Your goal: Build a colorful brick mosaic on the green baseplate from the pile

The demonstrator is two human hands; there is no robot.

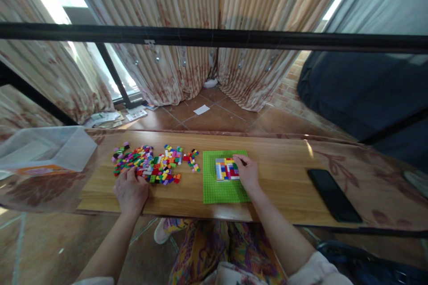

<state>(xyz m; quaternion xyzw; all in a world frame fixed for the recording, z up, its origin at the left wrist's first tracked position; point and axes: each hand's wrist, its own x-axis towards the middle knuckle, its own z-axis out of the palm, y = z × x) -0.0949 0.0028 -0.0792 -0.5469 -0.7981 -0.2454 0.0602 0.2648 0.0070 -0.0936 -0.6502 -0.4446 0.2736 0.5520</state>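
Note:
A green studded baseplate (212, 191) lies on the board in front of me. On it stands a patchwork of coloured toy bricks (224, 171), roughly rectangular. My right hand (248, 173) is over the right edge of this patchwork, thumb and fingertips pinched together. What the pinch holds, if anything, is too small and too covered to make out. To the left spreads a loose heap of small multicoloured toy bricks (157, 164). At the heap's near left edge rests my left hand (131, 190), palm down, fingers loosely bent and apart, fingertips touching bricks.
A wooden board (277, 196) lies over a patterned cloth (377, 173). A translucent plastic bin (72, 147) stands at far left, a black phone (334, 195) at right. A dark metal rail (214, 38) crosses before the curtains (187, 4).

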